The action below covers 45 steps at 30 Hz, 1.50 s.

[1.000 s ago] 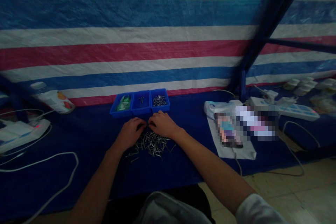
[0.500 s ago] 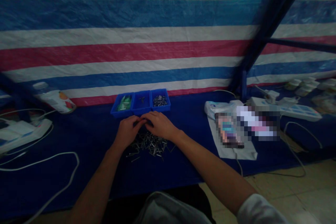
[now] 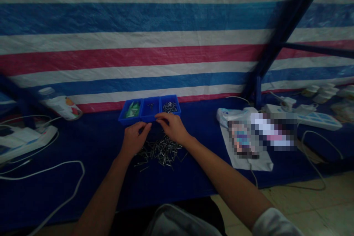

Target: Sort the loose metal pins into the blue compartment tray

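A pile of thin metal fasteners (image 3: 164, 151), like nails or screws, lies loose on the blue table. My left hand (image 3: 134, 138) is above the pile's left side, its fingers curled toward the thumb; anything between them is too small to make out. My right hand (image 3: 174, 129) reaches over the pile's far edge, thumb and fingers pinched near the front wall of the middle blue box (image 3: 149, 118). Few metal pieces lie in that box. The right blue box (image 3: 179, 112) holds many, and the left blue box (image 3: 121, 121) holds green-and-white packets.
A bottle (image 3: 62, 105) and a power strip (image 3: 41, 138) with a white cable (image 3: 81, 171) are on the left. To the right lie a white plastic bag (image 3: 225, 147), blurred-out devices and another power strip (image 3: 323, 118). A striped sheet (image 3: 177, 55) hangs behind.
My hands, which met at the fingertips, have come apart. The right fingertips are now closer to the middle box, the left hand staying near the pile. The view has shifted slightly.
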Available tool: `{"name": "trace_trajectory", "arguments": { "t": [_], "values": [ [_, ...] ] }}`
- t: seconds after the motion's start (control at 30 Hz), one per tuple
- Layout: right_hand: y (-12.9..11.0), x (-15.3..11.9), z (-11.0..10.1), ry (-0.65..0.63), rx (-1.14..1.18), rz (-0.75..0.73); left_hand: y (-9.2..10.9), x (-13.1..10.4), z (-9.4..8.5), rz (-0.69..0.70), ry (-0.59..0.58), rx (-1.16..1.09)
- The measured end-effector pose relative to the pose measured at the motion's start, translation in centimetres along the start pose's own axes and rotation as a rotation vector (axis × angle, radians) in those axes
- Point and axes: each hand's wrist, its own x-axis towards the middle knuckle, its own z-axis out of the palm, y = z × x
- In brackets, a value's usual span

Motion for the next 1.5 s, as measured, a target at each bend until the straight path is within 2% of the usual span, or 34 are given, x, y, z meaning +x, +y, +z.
{"name": "trace_trajectory", "arguments": {
  "t": [0.2, 0.33, 0.43, 0.6, 0.7, 0.87, 0.97, 1.03, 1.13, 1.2, 1.33, 1.5],
  "values": [
    [0.5, 1.1, -0.3, 0.188, 0.549, 0.290, -0.2, -0.1, 0.2, -0.044, 0.002, -0.008],
    [0.7, 1.4, -1.1, 0.274, 0.793, 0.439, -0.5, -0.2, 0.3, -0.029, -0.018, -0.009],
    [0.8, 1.4, -1.7, 0.325, 0.807, 0.551, -0.5, -0.2, 0.3, -0.021, -0.035, -0.009],
    [1.2, 1.3, -2.0, 0.479, 0.625, 0.694, -0.6, -0.2, 0.2, -0.011, -0.047, -0.011],
    [1.3, 1.2, -2.0, 0.498, 0.579, 0.744, -0.7, -0.2, 0.3, -0.002, -0.063, 0.003],
    [1.3, 1.3, -1.9, 0.399, 0.508, 0.747, -0.9, -0.3, 0.5, -0.002, -0.078, -0.002],
    [1.4, 1.4, -1.9, 0.281, 0.273, 0.692, -0.9, -0.2, 0.5, -0.007, -0.100, -0.019],
    [1.2, 1.1, -1.9, 0.144, -0.007, 0.554, -0.9, -0.2, 0.4, 0.009, -0.167, -0.026],
    [0.5, 0.2, -1.9, -0.129, -0.390, 0.281, -0.7, -0.3, 0.4, 0.094, -0.322, 0.019],
    [0.0, -0.4, -1.7, -0.249, -0.558, 0.193, -0.6, -0.4, 0.5, 0.142, -0.380, 0.076],
    [-0.4, -1.1, -1.0, -0.345, -0.717, 0.172, -0.6, -0.5, 0.8, 0.154, -0.428, 0.146],
    [-0.5, -1.1, -0.5, -0.377, -0.742, 0.157, -0.7, -0.4, 1.0, 0.149, -0.463, 0.135]
  ]
}}
